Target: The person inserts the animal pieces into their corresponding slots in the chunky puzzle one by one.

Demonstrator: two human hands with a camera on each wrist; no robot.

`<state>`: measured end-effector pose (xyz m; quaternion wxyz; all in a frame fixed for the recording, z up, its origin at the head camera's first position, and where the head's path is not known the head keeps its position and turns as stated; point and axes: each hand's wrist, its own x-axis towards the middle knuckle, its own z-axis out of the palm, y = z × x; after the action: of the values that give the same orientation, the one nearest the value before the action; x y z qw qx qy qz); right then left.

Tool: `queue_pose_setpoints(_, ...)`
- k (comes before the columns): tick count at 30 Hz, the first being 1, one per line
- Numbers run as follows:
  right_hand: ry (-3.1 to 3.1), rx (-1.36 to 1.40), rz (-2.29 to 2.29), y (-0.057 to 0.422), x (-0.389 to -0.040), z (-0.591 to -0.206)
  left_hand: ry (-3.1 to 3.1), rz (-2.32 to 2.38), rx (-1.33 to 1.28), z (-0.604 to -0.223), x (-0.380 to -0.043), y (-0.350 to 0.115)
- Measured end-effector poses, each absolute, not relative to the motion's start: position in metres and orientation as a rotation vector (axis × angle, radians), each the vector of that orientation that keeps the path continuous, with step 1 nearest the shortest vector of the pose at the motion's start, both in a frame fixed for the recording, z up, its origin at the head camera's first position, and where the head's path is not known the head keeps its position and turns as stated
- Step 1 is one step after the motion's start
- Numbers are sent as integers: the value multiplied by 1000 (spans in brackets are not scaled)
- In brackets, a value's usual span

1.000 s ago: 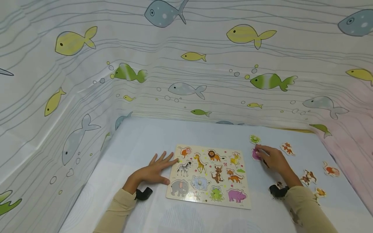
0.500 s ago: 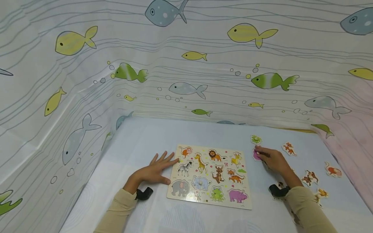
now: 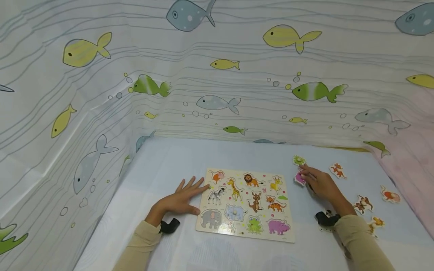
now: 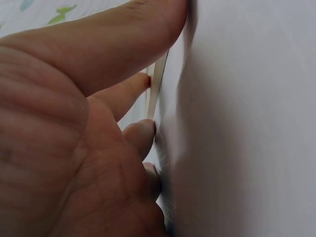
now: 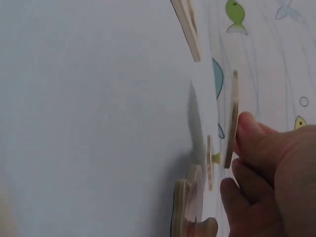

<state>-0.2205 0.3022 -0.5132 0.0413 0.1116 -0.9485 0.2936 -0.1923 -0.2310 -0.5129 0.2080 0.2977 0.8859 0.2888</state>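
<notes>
My right hand (image 3: 321, 185) pinches a purple wooden puzzle piece (image 3: 300, 178) between thumb and fingers, partly covering it. In the right wrist view the piece (image 5: 232, 123) shows edge-on, held up off the table. Just beyond it lies a green puzzle piece (image 3: 299, 160) with a knob. My left hand (image 3: 179, 200) lies with spread fingers at the left edge of the animal puzzle board (image 3: 265, 234), its thumb and index fingertip at that edge. A blue rhino piece (image 3: 235, 212) with a knob sits in the board's lower row. The left wrist view shows the board's side (image 4: 159, 79) beyond the thumb.
Loose pieces lie to the right: a small orange-brown one (image 3: 338, 170), an orange monkey (image 3: 390, 195), a brown one (image 3: 363, 204) and a yellow one (image 3: 376, 225). More are partly hidden under the right forearm. Fish-printed sheets (image 3: 257, 90) hang behind and left of the table.
The purple piece has come up off the table and tilted in my right hand, so its pale edge shows. My left hand stays at the board; the head view has shifted slightly.
</notes>
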Motion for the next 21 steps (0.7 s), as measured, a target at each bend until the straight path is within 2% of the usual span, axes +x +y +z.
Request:
queue_pose_setpoints(13,-2801,379,1146,300,-203,-505,2476,789,808,-519,-192,-231)
queue_pose_setpoints(21,-2745,438,1127,295,-187,-501,2485,778,820,-518,-195,-230)
